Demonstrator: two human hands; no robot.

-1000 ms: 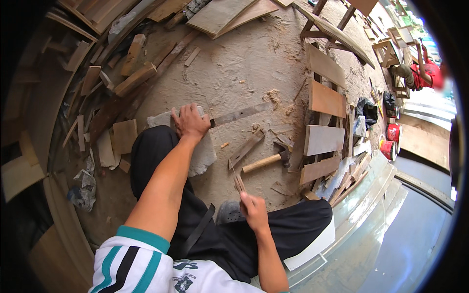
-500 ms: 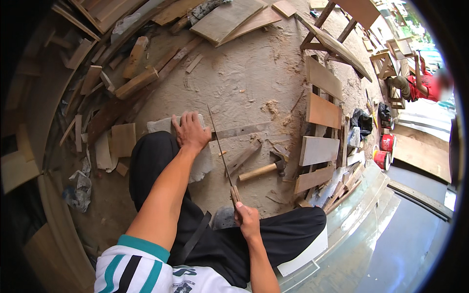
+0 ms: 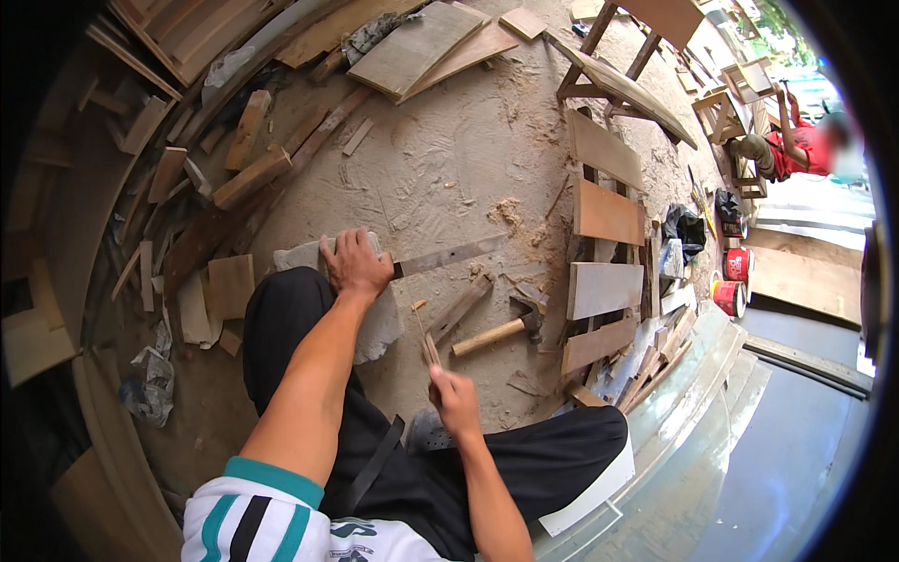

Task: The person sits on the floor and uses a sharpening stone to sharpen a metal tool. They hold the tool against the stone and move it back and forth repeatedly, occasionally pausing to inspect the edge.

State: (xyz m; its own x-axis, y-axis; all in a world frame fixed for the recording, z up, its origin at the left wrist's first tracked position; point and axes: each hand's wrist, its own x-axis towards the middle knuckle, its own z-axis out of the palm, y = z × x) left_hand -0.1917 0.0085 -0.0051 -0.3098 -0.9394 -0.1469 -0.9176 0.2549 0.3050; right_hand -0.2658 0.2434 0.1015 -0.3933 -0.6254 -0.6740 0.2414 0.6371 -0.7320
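Note:
My left hand (image 3: 354,264) grips one end of a long flat metal blade (image 3: 449,255) and rests on a grey stone block (image 3: 298,253) by my left knee. The blade points right over the sawdust-covered ground. Below the blade and in front of my lap, my right hand (image 3: 456,401) is closed on a thin wooden stick (image 3: 424,339) that points up and slightly left. The stick's tip ends short of the blade. A wooden-handled hammer (image 3: 496,332) lies on the ground just right of the stick.
Wood offcuts and planks (image 3: 234,178) are piled at the left and top. A slatted wooden frame (image 3: 604,215) lies to the right, with red tins (image 3: 735,281) beyond it. Another person in red (image 3: 805,145) sits at the far upper right. A smooth step edge (image 3: 693,412) runs along the right.
My right hand lifted the thin stick from the ground up toward the blade, then drew it back toward my lap. My left hand stayed on the blade and stone.

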